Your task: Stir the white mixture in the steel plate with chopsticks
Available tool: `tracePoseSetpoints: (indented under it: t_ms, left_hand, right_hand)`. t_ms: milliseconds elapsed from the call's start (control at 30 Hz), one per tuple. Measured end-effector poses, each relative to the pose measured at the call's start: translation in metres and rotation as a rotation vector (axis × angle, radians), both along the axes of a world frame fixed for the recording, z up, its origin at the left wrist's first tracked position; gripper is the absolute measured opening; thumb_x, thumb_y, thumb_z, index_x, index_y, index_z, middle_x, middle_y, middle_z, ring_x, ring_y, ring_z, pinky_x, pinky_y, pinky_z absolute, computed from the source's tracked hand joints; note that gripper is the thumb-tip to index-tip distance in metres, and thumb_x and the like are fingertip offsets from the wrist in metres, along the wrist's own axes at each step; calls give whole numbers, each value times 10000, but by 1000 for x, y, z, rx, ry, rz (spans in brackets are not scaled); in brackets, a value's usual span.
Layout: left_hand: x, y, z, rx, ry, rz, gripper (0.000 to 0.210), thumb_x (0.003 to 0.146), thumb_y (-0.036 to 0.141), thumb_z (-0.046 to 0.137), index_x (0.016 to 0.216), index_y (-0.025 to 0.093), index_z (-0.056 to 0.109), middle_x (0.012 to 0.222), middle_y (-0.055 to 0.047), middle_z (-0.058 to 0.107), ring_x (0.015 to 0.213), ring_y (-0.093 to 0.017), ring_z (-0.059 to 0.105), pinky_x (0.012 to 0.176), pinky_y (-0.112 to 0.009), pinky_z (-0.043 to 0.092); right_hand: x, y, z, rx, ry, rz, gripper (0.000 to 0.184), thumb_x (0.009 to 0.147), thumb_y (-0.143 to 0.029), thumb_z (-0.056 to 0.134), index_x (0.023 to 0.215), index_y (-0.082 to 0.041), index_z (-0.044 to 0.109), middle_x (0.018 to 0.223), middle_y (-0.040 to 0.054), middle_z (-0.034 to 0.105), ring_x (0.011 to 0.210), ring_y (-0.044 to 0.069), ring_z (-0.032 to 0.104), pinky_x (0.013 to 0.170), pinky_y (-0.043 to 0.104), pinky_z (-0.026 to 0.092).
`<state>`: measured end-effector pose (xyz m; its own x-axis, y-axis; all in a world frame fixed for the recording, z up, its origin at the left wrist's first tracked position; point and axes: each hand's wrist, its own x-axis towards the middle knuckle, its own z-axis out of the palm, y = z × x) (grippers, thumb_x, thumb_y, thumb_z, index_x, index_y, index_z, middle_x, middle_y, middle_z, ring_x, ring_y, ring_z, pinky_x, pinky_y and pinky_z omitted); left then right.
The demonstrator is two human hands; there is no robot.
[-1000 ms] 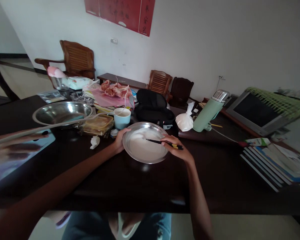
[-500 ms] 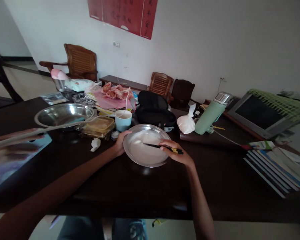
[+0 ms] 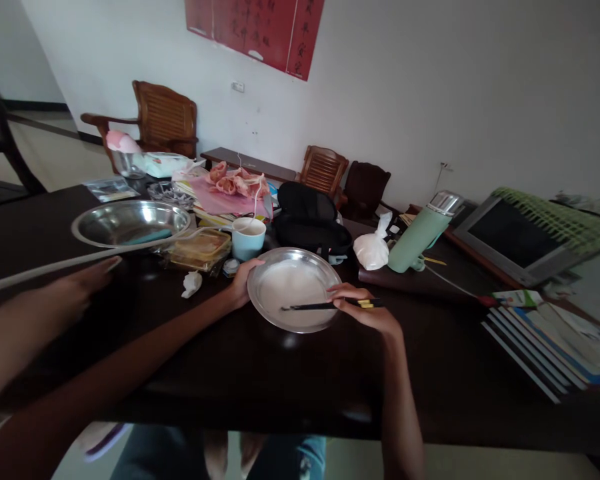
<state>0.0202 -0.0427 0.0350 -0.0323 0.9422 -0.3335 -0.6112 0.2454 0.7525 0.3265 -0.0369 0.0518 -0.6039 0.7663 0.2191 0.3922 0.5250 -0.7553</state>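
Note:
A shallow metal bowl (image 3: 294, 328) holds a whitish liquid (image 3: 293, 283) and rests on the dark table in front of me. My left hand (image 3: 241, 283) grips its left rim, thumb over the edge. Between the fingers of my right hand (image 3: 363, 307) are dark chopsticks (image 3: 310, 307) with gold bands near the back end. They reach over the right rim, and their tips touch the liquid at the lower left of the bowl. Just behind the bowl stands a light blue cup (image 3: 249, 240).
Another person's blurred hand (image 3: 85, 283) reaches in from the left under a pale cable (image 3: 80, 259). Beyond lie a large metal basin (image 3: 130, 223), a yellow box (image 3: 200, 248), crumpled tissue (image 3: 191, 285) and a black case (image 3: 313, 230). Rightward are a tied white bag (image 3: 373, 250), a green thermos (image 3: 420, 233) and books (image 3: 535, 347).
The chopstick tips moved down in the bowl; the white lump at them no longer shows. My right hand shifted slightly right. The other person's hand moved, and the purple-white item beside it left view.

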Motion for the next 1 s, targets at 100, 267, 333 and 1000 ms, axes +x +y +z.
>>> tracePoseSetpoints:
  t_ms: [100,267,333,1000]
  left_hand:
    - [0,2,-1,-25,-12,2,185,913,194,585,865,115,746,649,-34,739,551,-185,642,624,-256,520]
    - [-1,7,-6,-61,-1,43,178,861,192,631,942,143,782,589,-39,713,522,-212,638,559,-277,496]
    - [-2,8,-7,-74,4,29,232,893,189,568,953,131,785,584,-43,707,522,-207,637,571,-276,500]
    - [-3,7,-17,13,-10,-53,334,1017,235,502,815,121,741,644,-41,720,602,-185,635,641,-279,489]
  right_hand:
    - [-26,5,-13,71,20,-75,282,973,-493,689,1087,-300,860,1237,71,821,1222,285,734,1137,468,542]
    - [-10,10,-13,176,-5,-262,238,976,-421,665,995,-307,873,1209,73,818,1257,305,715,1155,519,524]
    - [9,8,-7,174,-15,-317,243,977,-444,665,958,-316,871,1191,65,820,1230,306,727,1146,526,532]
    - [9,5,-12,134,-26,-292,387,980,-605,650,1019,-279,854,1219,113,813,1227,353,734,1142,585,534]
